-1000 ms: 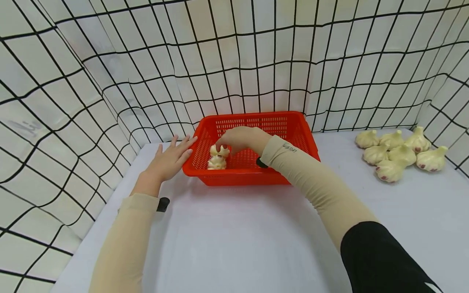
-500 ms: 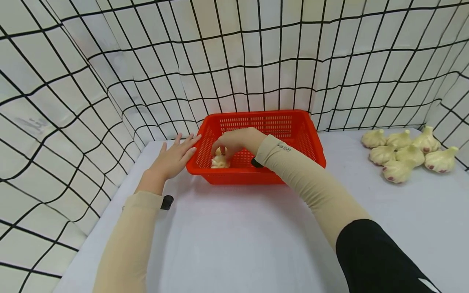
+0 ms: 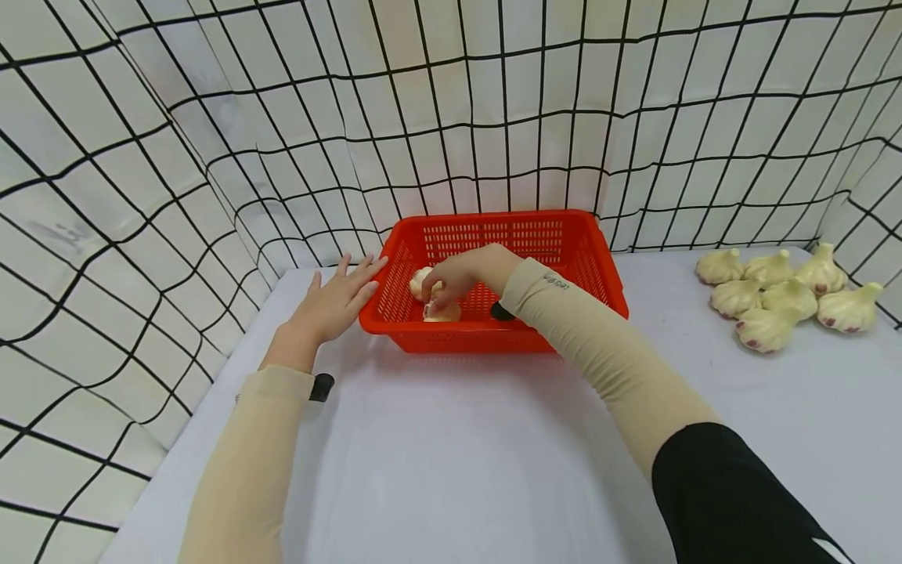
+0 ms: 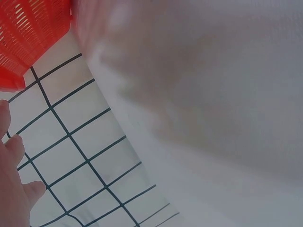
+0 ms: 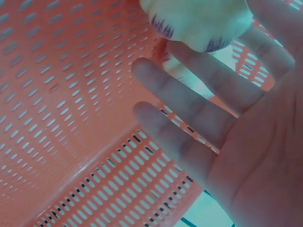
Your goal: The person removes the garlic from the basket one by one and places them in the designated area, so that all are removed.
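A red perforated plastic basket [image 3: 557, 327] sits near the back netting. Inside it, my right hand [image 3: 465, 272] pinches a garlic bulb [image 3: 445, 312] close to the front wall. A second garlic bulb [image 3: 419, 282] lies behind it by the left wall. Up close in the right wrist view, a cream bulb with purple streaks [image 5: 199, 21] sits at the thumb side, and another bulb [image 5: 184, 78] shows partly behind my fingers. Fingers spread, my left hand [image 3: 333, 307] rests its fingertips at the basket's left rim. Only its fingers [image 4: 14, 149] show in the left wrist view.
At the right end of the white table [image 3: 451, 454] lies a cluster of several garlic bulbs [image 3: 785, 298]. Black netting [image 3: 503, 125] over white sheeting encloses the back and both sides.
My right hand has gone from the farther bulb to the nearer one and shifted it slightly right, uncovering the one behind. My left hand stays at the rim. The head view has shifted slightly.
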`<move>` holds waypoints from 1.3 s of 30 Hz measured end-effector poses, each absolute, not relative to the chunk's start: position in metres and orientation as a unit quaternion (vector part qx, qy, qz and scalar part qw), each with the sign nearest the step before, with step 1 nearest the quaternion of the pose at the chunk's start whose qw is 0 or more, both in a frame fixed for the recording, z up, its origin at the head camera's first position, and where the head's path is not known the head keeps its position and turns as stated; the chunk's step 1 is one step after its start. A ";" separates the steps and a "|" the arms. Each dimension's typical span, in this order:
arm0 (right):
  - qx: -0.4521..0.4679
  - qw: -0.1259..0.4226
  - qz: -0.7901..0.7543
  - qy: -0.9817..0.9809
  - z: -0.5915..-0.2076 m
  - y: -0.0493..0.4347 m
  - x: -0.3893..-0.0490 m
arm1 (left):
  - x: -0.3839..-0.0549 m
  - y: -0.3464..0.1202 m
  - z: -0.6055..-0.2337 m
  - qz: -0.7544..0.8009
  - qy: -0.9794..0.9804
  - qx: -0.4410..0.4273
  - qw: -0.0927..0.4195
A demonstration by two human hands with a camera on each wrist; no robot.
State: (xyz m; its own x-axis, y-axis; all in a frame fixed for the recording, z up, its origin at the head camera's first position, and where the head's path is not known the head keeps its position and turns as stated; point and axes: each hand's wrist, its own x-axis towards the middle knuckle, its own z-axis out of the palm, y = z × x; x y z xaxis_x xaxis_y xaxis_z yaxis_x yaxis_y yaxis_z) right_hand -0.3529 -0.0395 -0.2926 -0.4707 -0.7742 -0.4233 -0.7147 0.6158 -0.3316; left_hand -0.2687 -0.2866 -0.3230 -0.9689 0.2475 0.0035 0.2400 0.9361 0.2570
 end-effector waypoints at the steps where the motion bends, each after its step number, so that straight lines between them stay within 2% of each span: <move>1: -0.431 0.278 -0.054 0.857 -0.293 -0.038 -0.353 | -0.269 -0.286 -0.323 0.129 0.984 0.124 0.015; 12: -0.346 0.376 -0.100 0.853 -0.294 -0.038 -0.351 | -0.269 -0.283 -0.323 0.130 0.984 0.125 0.015; 26: -0.355 0.367 -0.050 0.858 -0.290 -0.024 -0.350 | -0.270 -0.281 -0.323 0.130 0.983 0.130 0.016; 39: -0.386 0.314 -0.102 0.861 -0.278 -0.010 -0.350 | -0.269 -0.288 -0.323 0.128 0.984 0.122 0.017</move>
State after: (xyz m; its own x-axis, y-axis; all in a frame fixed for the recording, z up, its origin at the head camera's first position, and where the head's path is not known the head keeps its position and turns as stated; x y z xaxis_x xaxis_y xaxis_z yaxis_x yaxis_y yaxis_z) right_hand -0.3500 -0.0098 -0.2784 -0.5046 -0.7293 -0.4621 -0.6010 0.6810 -0.4185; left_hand -0.2692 -0.2877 -0.3232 -0.9697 0.2445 -0.0028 0.2356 0.9373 0.2567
